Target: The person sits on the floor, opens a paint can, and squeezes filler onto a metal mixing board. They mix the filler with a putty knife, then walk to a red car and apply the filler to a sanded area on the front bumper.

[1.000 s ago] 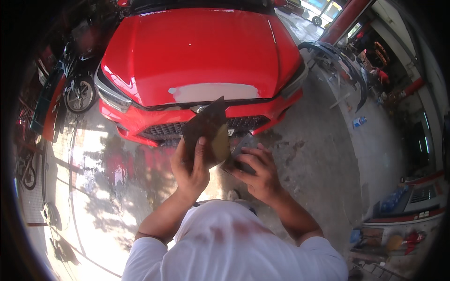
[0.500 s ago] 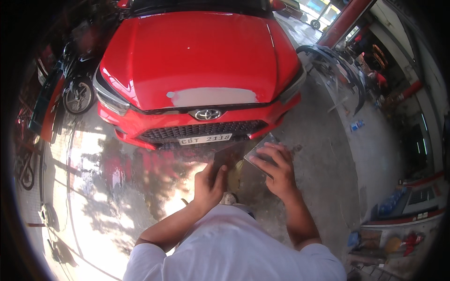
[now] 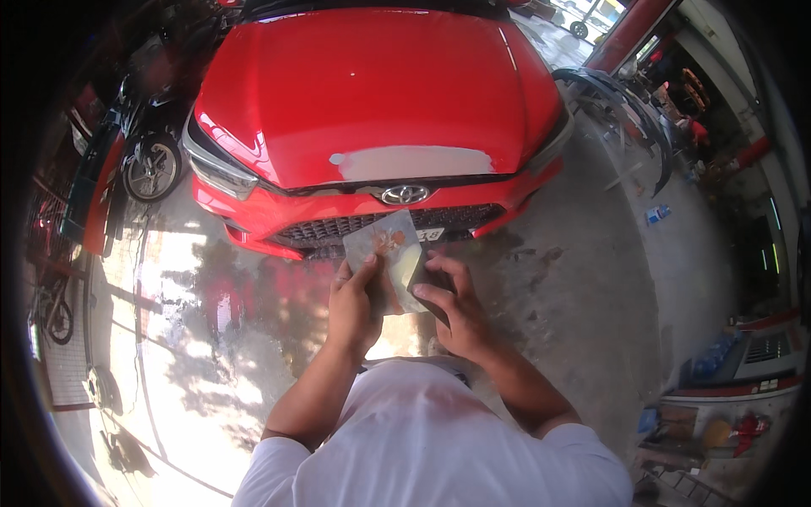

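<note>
A flat grey smeared mixing board (image 3: 390, 253) is being held by the closed left hand (image 3: 355, 308) before the red car's bumper (image 3: 279, 232); the right hand (image 3: 452, 308) is gripping a dark scraper (image 3: 425, 291), best kept flat against it.

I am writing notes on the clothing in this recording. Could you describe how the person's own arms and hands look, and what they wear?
The left hand and right hand are bare: no gloves, and no rings or watch that I can see. Both forearms are uncovered up to the short white fabric sleeves of a plain white T-shirt, which end near the elbows. The fingers carry no tape or markings that I can make out.
</note>
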Action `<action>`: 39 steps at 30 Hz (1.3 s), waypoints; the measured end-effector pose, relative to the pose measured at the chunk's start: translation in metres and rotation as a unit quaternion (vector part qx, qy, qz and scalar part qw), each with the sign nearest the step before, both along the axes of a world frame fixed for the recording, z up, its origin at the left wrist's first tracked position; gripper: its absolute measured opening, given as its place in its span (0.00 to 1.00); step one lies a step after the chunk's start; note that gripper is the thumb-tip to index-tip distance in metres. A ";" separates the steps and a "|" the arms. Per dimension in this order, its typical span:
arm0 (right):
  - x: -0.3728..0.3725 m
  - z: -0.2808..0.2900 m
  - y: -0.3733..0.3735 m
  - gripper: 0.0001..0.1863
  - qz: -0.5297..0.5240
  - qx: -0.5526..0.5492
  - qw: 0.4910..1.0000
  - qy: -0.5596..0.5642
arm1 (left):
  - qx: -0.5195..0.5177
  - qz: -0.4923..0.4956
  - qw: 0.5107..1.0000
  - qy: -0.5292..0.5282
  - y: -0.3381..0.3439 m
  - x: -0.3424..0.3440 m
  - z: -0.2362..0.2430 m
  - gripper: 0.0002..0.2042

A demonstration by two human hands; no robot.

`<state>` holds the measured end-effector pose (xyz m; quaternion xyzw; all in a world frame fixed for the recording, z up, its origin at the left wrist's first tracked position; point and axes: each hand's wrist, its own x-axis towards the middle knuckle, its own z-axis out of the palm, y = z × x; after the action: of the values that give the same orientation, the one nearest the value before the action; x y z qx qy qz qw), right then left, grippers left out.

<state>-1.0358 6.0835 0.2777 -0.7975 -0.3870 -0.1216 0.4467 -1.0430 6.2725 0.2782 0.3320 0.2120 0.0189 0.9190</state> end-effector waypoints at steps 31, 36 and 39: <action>0.240 -0.185 0.079 0.26 -0.081 0.292 0.916 0.262 | 0.131 0.163 0.971 0.119 0.227 0.126 -0.039 0.06; 0.259 -0.147 0.135 0.26 -0.268 -0.092 0.953 -0.102 | 0.155 0.042 0.987 0.020 0.272 0.169 -0.059 0.17; 0.274 -0.146 0.161 0.26 -0.314 -0.090 0.940 -0.102 | 0.177 -0.029 0.984 -0.020 0.284 0.192 -0.045 0.15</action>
<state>-0.7619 6.2445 0.1312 -0.8989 -0.1694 -0.3007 0.2700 -0.8507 6.5569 0.2330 0.4953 0.1772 0.0357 0.8497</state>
